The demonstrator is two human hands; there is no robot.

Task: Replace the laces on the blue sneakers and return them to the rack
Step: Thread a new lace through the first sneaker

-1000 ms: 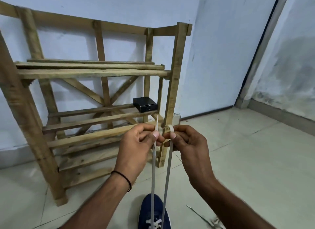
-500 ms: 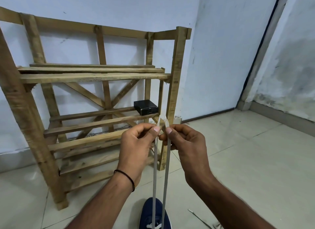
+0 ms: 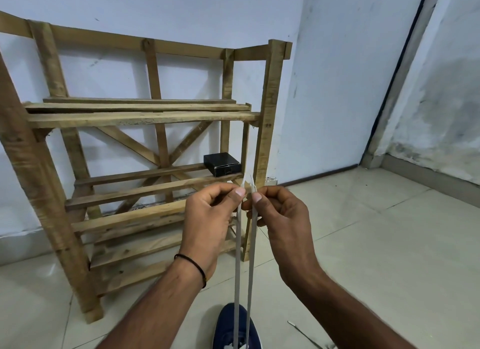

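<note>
Head view shows the left hand (image 3: 207, 224) and the right hand (image 3: 280, 224) raised side by side in front of the wooden rack (image 3: 267, 115). Each hand pinches one end of the pale lace (image 3: 237, 270) between thumb and forefinger, with the other fingers curled. The two tips stand just above the fingers, close to each other. Both strands run down, straight and tight, to the blue sneaker (image 3: 228, 328), which sits on the floor at the bottom edge of the picture, between the forearms. Only its front part is visible, so I cannot tell how many eyelets are threaded. I judge that the new lace is already in this shoe and that the person is making the two ends equal; the tying is not yet done. A second sneaker is not in view, and no shoe is on the rack, so the return is left to do. A thin grey cord (image 3: 304, 334) lies on the tiles right of the sneaker; maybe it is an old lace. The floor (image 3: 376, 244) has pale glossy tiles. The wall (image 3: 181, 11) behind is white, with stains at the right. A small black box (image 3: 221, 163) sits on the middle shelf of the rack.
</note>
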